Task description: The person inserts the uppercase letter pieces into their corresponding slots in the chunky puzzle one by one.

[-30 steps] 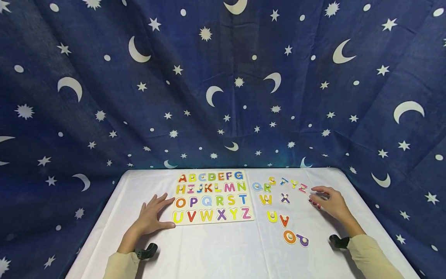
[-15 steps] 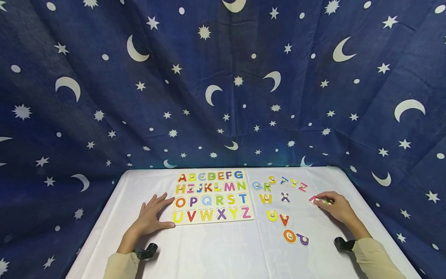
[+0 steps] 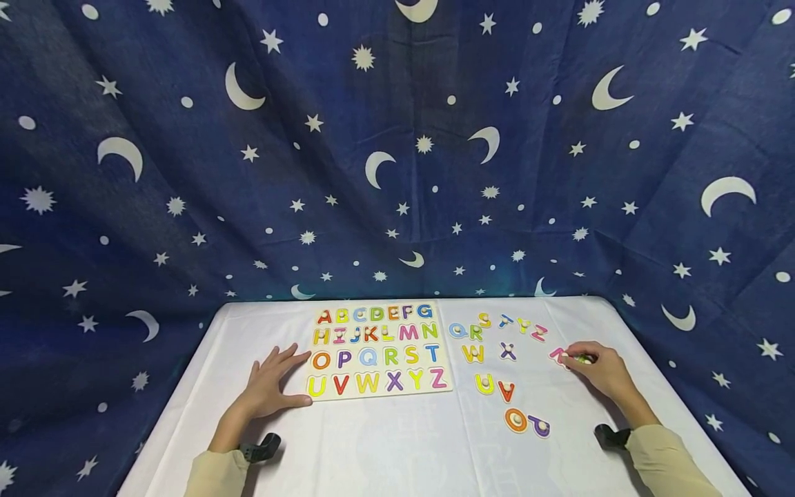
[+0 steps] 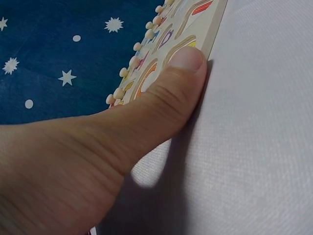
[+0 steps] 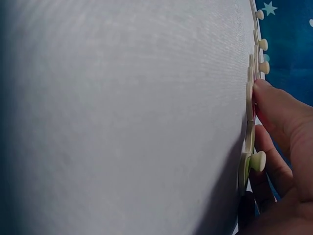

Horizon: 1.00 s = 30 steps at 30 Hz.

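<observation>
My left hand (image 3: 268, 383) lies with fingers spread at the left edge of the white alphabet board (image 3: 354, 395). In the left wrist view its thumb (image 4: 166, 93) rests on the board's edge. Knobbed letters fill the board's top row and the second row through L; the other spaces show printed recesses. At the right, my right hand (image 3: 601, 369) pinches the knob of a pink letter piece (image 3: 557, 355) lying on the table. A green letter piece (image 5: 247, 169) with a pale knob lies under that hand's fingers, partly hidden in the head view.
Loose knobbed letters lie between board and right hand, among them a pink Z (image 3: 539, 333), a purple X (image 3: 508, 351), a yellow W (image 3: 473, 354), an orange O (image 3: 515, 420) and a purple P (image 3: 539, 426). A starry blue curtain (image 3: 397, 228) hangs behind the white table (image 3: 385, 449).
From hovering with parted fingers, my right hand has come down and closed its thumb and fingers on the pink letter piece's knob. The left hand stays in place.
</observation>
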Motion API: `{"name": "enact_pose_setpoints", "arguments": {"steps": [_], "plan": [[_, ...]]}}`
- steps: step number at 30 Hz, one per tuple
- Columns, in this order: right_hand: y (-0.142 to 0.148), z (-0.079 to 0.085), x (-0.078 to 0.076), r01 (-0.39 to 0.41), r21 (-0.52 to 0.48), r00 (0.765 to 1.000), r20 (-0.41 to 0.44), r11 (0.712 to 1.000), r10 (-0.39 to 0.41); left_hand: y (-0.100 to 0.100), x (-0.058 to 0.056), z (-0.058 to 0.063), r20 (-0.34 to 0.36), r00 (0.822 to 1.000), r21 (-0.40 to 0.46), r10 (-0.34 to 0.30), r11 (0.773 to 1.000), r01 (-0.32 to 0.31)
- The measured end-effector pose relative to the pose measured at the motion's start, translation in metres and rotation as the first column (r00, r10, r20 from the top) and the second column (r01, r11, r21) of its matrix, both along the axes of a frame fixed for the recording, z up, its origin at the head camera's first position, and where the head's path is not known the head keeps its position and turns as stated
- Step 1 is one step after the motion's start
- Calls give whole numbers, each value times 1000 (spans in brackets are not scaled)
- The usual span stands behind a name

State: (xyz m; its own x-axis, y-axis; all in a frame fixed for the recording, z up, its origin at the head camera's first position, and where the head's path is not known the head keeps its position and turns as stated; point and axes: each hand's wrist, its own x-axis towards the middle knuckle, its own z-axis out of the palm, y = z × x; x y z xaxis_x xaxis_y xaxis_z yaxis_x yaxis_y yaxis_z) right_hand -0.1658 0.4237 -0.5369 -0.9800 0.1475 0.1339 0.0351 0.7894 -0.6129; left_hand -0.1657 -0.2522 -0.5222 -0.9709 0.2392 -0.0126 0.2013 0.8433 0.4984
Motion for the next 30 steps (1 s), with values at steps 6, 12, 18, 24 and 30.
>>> {"name": "enact_pose_setpoints", "arguments": {"steps": [6, 12, 18, 24, 30], "plan": [[0, -2, 0, 10, 9, 1000, -25, 1000, -10, 0, 0, 0, 2, 1000, -1, 3, 1000, -3], [-3, -3, 0, 8, 18, 998, -59, 1000, -7, 0, 0, 0, 11, 1000, 2, 6, 1000, -6], [-5, -1, 0, 12, 11, 998, -59, 1000, -11, 1, 0, 1, 12, 1000, 3, 4, 1000, -4], [-13, 13, -5, 4, -39, 997, -71, 999, -7, 2, 0, 2, 12, 1000, -2, 2, 1000, -2], [-37, 30, -17, -52, -77, 992, -122, 996, 42, 2, 0, 0, 12, 1000, 4, -1, 1000, 1]]}}
